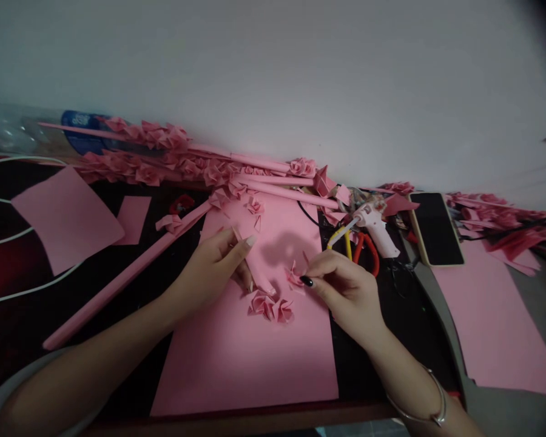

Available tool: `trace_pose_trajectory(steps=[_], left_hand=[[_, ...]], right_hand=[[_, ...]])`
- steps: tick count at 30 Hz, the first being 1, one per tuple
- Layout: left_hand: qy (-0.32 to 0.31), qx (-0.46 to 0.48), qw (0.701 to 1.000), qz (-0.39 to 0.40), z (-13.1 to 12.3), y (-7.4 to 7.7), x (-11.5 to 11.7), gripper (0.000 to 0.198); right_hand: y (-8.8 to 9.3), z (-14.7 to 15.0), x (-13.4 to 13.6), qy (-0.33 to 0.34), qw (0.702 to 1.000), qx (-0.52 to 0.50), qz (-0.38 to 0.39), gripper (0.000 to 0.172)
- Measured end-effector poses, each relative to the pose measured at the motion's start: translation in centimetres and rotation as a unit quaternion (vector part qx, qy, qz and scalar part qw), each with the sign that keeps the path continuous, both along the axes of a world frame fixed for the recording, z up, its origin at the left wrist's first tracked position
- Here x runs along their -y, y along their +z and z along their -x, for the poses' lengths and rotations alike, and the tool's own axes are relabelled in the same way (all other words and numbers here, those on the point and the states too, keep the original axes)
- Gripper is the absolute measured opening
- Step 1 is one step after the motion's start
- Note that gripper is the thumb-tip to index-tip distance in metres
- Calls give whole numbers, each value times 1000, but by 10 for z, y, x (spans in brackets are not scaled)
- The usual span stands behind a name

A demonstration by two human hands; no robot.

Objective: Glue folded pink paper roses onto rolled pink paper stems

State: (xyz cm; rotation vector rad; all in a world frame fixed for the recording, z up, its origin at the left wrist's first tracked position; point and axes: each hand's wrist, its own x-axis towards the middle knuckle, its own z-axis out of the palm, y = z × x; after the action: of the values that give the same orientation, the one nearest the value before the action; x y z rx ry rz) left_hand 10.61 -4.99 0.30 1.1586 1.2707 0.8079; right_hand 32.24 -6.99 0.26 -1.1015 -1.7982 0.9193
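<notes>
My left hand (225, 258) is closed around a short rolled pink paper tube (259, 270), which slants down toward the right. Folded pink paper flowers (264, 304) cluster at the tube's lower end; I cannot tell which of them are fixed to it. Between the thumb and fingers of my right hand (346, 288) is a small pink paper flower (295, 277), just right of the tube end and apart from it. Both hands are above a large pink paper sheet (250, 370). One more paper flower (255, 207) lies on the sheet's far part.
Long pink paper sticks with flowers (159, 167) lie along the wall, one slanting left. A glue gun (375, 227), yellow- and red-handled pliers (366, 252) and a phone (437, 229) are at the right. Loose pink sheets (68, 218) and white cables (9, 230) lie left; a clear bottle (22, 130) is behind.
</notes>
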Motion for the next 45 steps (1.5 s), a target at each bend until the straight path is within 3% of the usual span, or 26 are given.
trace_pose_trajectory(steps=[4,19,45], left_hand=[[-2,8,1000,0,-1,1,0,28],[-30,23,999,-3,0,-3,2,21],[-45,-10,999,-24,1,-7,-1,32]], right_hand=[[1,4,1,39,999,16,9,8],[-1,7,1,76,996,44,22,10],[2,8,1,169,971,116,-119,16]])
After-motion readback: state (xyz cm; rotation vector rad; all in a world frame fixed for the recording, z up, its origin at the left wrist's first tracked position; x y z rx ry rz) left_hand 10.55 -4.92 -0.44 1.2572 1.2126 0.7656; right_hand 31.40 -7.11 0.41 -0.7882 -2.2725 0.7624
